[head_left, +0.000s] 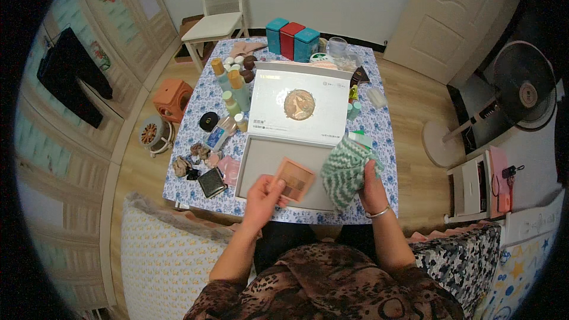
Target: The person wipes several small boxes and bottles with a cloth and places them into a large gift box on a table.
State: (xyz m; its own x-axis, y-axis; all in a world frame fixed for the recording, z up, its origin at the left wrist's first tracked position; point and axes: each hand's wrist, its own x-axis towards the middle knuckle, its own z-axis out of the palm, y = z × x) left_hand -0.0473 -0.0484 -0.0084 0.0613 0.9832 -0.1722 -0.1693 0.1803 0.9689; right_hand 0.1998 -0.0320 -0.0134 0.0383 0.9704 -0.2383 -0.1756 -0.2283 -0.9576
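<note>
My left hand [262,202] grips a flat square makeup palette [297,179] in a peach-coloured case, its thumb across the near left edge. Several brownish pans show on its face. In my right hand [373,188] is a green and white zigzag-patterned cloth [345,170], bunched and hanging down. Both things are above a shallow grey-lined box [259,160] at the table's near edge. Its white lid [278,92], with a round gold emblem, leans open behind it. Part of the box's inside is hidden by the palette and the cloth.
Bottles [240,92] with gold caps, a black wallet [212,182] and a pink pouch [229,169] lie left of the box. Blue and red tins [291,40] stand at the back of the flowered tablecloth [195,106]. A fan [525,92] stands to the right, a white chair [220,26] behind.
</note>
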